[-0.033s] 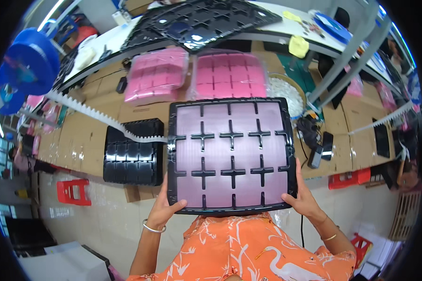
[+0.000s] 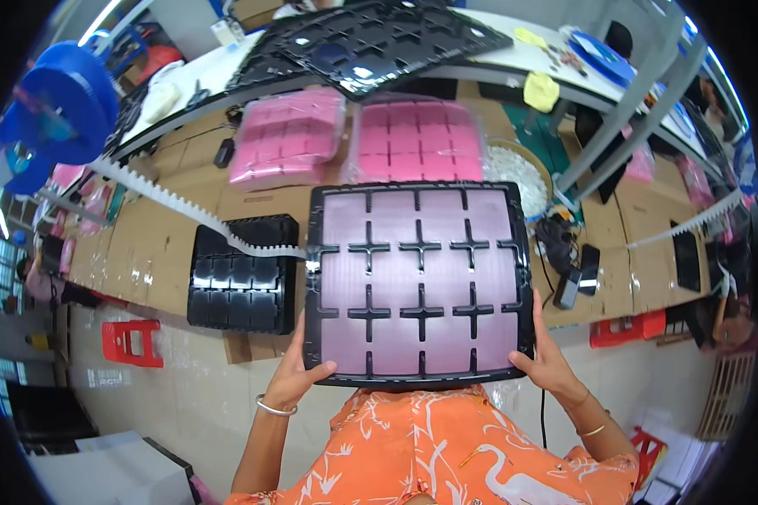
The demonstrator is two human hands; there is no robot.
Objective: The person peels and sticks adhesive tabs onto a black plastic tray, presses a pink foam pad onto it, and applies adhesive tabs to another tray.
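Holding tray (image 2: pixel 419 284) up over bench (image 2: pixel 152 244): left hand (image 2: pixel 293 377) and right hand (image 2: pixel 546 360) both clamped on near corners. Next probably needs level lowering beside black stack (image 2: pixel 242 284).

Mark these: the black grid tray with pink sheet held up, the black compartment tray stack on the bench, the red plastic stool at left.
black grid tray with pink sheet (image 2: pixel 419 286), head view, centre pink panel
black compartment tray stack (image 2: pixel 242 278), head view, top middle
red plastic stool (image 2: pixel 131 341), head view, seat top
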